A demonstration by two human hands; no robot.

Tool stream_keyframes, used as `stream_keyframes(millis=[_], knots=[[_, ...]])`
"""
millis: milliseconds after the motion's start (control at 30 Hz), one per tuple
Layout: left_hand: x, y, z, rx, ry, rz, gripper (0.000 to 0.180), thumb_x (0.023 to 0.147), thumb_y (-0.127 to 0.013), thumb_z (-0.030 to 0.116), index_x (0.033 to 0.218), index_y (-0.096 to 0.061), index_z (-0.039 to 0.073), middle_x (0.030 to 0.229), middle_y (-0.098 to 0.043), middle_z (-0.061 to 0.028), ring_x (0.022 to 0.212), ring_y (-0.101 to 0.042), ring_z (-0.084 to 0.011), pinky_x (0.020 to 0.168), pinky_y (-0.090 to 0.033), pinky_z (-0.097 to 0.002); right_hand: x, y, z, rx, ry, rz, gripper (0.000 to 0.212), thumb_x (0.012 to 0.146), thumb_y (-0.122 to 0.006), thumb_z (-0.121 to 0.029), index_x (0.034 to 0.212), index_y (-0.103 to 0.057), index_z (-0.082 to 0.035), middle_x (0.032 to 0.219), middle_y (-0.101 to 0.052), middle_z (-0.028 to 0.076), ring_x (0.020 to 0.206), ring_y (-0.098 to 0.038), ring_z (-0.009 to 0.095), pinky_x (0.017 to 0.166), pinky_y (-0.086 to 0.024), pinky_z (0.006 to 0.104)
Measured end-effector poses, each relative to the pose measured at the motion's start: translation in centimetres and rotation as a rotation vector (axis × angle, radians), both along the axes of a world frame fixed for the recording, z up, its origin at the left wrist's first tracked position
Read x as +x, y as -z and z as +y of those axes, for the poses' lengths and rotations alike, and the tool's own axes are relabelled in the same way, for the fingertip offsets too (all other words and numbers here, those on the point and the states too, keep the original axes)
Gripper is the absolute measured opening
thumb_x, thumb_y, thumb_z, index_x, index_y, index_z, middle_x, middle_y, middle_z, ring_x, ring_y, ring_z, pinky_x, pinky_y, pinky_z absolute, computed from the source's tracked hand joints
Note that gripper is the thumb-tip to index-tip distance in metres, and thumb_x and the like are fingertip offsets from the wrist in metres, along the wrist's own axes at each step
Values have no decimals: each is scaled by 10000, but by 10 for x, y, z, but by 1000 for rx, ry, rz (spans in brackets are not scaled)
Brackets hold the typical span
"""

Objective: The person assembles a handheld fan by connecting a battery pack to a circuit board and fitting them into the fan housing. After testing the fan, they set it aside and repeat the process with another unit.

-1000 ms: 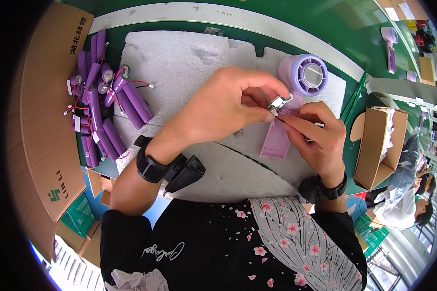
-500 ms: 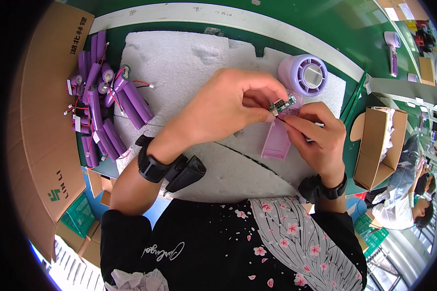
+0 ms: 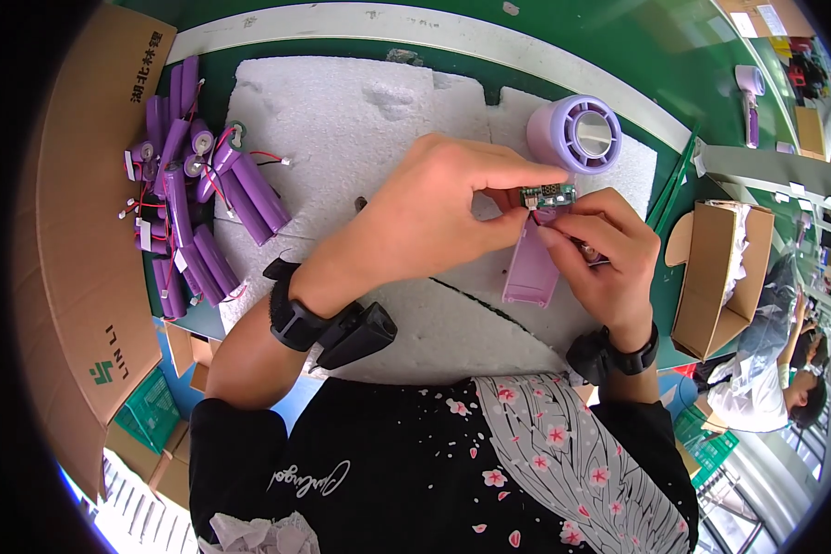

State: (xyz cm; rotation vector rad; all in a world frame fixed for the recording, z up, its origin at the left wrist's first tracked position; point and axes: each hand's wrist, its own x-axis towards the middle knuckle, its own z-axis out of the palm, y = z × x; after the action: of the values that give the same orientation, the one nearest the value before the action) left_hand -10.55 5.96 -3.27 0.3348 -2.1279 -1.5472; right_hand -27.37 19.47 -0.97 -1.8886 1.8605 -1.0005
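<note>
My left hand [image 3: 434,208] pinches a small green circuit board [image 3: 548,196] with a dark display part between thumb and forefinger. Close below the board, the fingertips of my right hand [image 3: 609,249] are closed on a thin red wire [image 3: 537,220]. A small shiny piece [image 3: 587,249] shows among its curled fingers; its kind is unclear. Beneath both hands lies an open pale-purple handle shell [image 3: 531,272]. It reaches up toward the round purple fan head [image 3: 577,137], which has a silver centre and rests on the white foam sheet [image 3: 332,111].
Purple battery cells [image 3: 180,185] with red and black leads are heaped at the left, beside a big cardboard box [image 3: 83,240]. An open carton [image 3: 720,277] stands at right, near green strips [image 3: 679,185]. Another handheld fan [image 3: 750,102] lies farther right; a person [image 3: 776,397] is beyond.
The circuit board has moved slightly to the right and turned more level, with its display facing up. My left hand has shifted right along with it. The right hand has barely moved.
</note>
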Motion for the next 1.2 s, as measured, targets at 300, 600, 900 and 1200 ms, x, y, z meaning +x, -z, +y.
stream_keyframes(millis=[300,600,900,1200], knots=[[-2,0,7,24,-95,9,335,747,-684,-68,1068,-697,31,911,-714,-85,795,-701,-168,720,-569,-275,13,3,-5,-69,190,-25,358,716,-792,21,1046,-658,-24,912,-637,51,595,-573,69,499,-413,183],[-2,5,5,-149,-135,46,259,734,-710,-23,985,-727,37,906,-710,-100,748,-701,-207,676,-569,-283,11,5,-4,-78,200,28,378,685,-818,-2,1035,-681,-31,939,-653,48,607,-582,71,503,-421,186],[-4,8,7,-196,-184,47,231,724,-719,5,949,-746,50,860,-703,-101,718,-692,-214,623,-552,-282,11,4,-6,-82,231,78,377,649,-847,-66,1009,-735,-82,879,-659,68,626,-623,137,520,-504,253],[-4,9,7,-154,-161,22,237,731,-713,2,957,-754,62,830,-698,-95,696,-683,-200,602,-536,-272,12,4,-8,-88,255,68,367,643,-841,-67,995,-738,-75,853,-657,64,612,-612,127,517,-495,244]])
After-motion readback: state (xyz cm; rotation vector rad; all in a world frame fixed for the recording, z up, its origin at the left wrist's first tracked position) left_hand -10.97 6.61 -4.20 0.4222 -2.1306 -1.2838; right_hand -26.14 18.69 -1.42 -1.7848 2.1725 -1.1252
